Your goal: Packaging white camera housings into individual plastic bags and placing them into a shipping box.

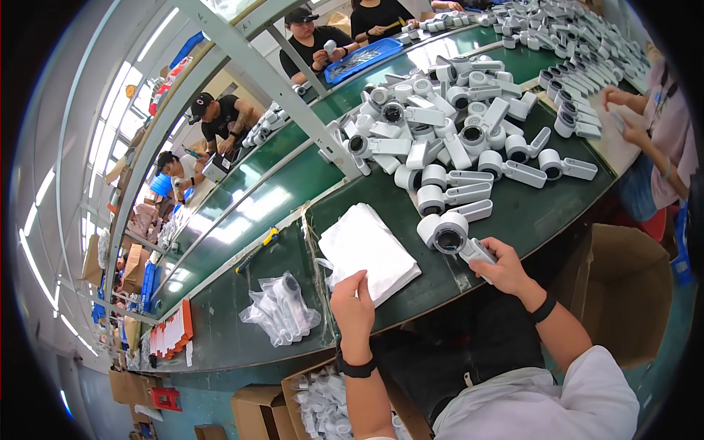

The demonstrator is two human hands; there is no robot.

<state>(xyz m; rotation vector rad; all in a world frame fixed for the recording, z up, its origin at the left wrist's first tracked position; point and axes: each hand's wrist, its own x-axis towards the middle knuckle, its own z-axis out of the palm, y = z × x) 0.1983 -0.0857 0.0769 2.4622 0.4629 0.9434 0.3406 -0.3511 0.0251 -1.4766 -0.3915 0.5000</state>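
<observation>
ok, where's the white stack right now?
Head view, centre: the white stack lies on the green bench at the left hand, between the clear plastic bag and the pale device pile.

On the green table (218, 297), a yellow-and-black hand tool (258, 249) lying aslant toward the far side. Farther left, an orange holder (188, 317) with white slips (169, 335) side by side. Beyond, a shiny green belt (257, 198), and over it a pale metal post (271, 92) slanting across the view. Across the belt, a capped worker (222, 121) in black and a light-topped worker (187, 170). At the top, a blue tray (389, 47) in front of a worker in black (337, 37). At right, a person in pink (673, 132); just below, an open cardboard box (656, 268). At lower left, a red crate (166, 398) on the bluish floor (205, 405), beside a larger brown carton (134, 386). Along the left, long bright lights (37, 202).
</observation>
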